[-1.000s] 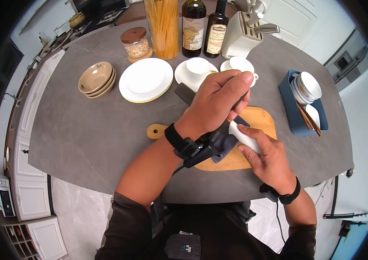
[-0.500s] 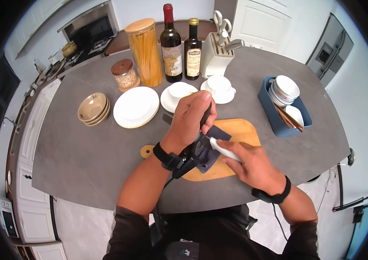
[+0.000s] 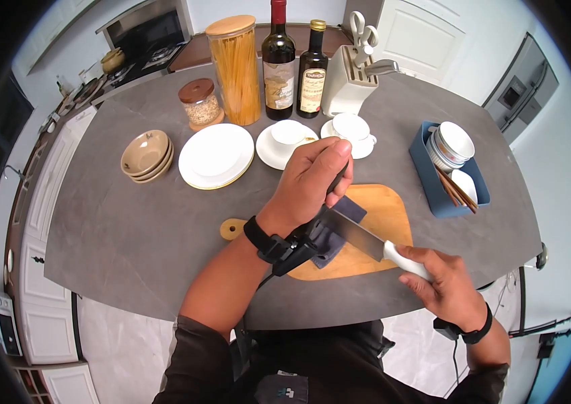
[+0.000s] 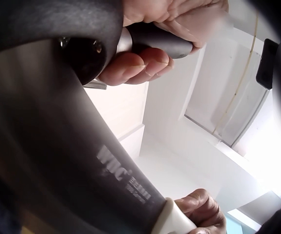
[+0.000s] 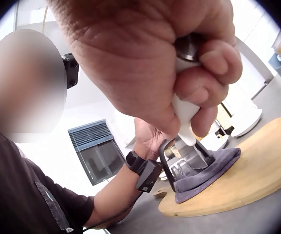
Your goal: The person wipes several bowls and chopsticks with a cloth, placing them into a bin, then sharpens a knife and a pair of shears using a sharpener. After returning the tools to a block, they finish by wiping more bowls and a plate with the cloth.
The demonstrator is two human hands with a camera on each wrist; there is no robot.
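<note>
Partly hidden, black-handled tool [image 4: 161, 41] gripped by left hand [image 3: 309, 182], right hand [image 3: 445, 283] gripping knife [image 3: 366, 239], its tip obscured

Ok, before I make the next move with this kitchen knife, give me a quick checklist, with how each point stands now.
1. Right hand gripping the white-handled kitchen knife: ok.
2. Left hand holding the black handle of what looks like a knife sharpener: ok.
3. Dark cloth under the sharpener, on the wooden cutting board: ok.
4. Board lying on the gray tabletop: ok.
5. Blade seated properly in the sharpener: cannot tell, the contact is hidden.
6. Left fingertips safely clear of the cutting edge: cannot tell, so check.
</note>
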